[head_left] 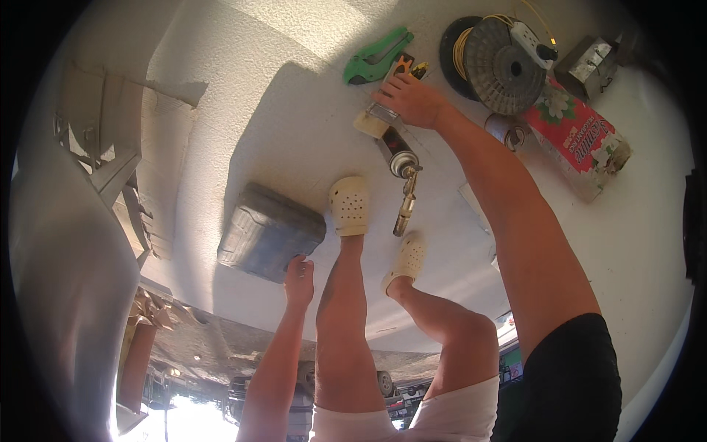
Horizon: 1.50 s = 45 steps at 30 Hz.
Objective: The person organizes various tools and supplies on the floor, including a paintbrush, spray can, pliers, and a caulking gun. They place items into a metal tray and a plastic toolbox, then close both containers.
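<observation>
My right hand (pixel 416 101) reaches over a cluster of tools on the pale floor, fingers spread across an orange-and-black tool (pixel 403 63) and the handle of a paintbrush (pixel 374 124). Its palm side is hidden. Just beyond lies a green pipe cutter (pixel 377 57). Nearer to me a torch head (pixel 405 202) is fitted to a dark gas canister (pixel 398 147), lying on its side. At the near right edge of a closed black case (pixel 269 230), my left hand (pixel 299 281) has curled fingers; what they hold, if anything, is hidden.
A cable reel (pixel 508 66) with yellow cord and a white power strip (pixel 532 44) stands at far right. Below it are a red printed bag (pixel 578 136) and a roll (pixel 508 131). Cardboard (pixel 110 118) is at left; my cream clogs (pixel 349 205) are mid-floor.
</observation>
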Each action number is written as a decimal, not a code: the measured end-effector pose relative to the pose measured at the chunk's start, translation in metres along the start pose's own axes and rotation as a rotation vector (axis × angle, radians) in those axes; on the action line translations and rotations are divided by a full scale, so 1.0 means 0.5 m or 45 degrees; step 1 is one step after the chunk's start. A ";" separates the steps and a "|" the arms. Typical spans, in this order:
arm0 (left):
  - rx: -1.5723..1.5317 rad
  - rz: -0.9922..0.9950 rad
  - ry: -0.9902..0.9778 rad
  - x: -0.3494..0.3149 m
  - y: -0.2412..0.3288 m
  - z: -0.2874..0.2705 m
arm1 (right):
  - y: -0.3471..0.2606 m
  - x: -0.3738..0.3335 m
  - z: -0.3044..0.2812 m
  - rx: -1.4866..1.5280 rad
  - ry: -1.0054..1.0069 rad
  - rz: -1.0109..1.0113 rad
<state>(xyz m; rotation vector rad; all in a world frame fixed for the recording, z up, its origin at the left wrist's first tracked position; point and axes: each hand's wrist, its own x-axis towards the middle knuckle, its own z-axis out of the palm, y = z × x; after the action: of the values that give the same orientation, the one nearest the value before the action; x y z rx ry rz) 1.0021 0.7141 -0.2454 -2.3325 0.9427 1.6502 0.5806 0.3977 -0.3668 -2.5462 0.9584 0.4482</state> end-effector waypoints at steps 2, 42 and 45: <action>0.073 -0.050 -0.016 0.011 0.018 -0.009 | -0.008 0.007 0.021 -0.004 -0.009 0.033; 0.447 0.456 0.016 -0.201 0.946 -0.150 | -0.011 -0.261 -0.118 1.690 0.143 1.533; 0.548 0.752 0.007 -0.220 1.169 -0.045 | -0.027 -0.448 -0.210 1.919 0.348 1.608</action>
<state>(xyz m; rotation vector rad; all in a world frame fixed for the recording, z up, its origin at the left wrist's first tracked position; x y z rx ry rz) 0.6722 0.2843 0.0012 -1.8693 1.9022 1.3953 0.4459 0.4841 -0.1776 -0.4973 1.8720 -0.3130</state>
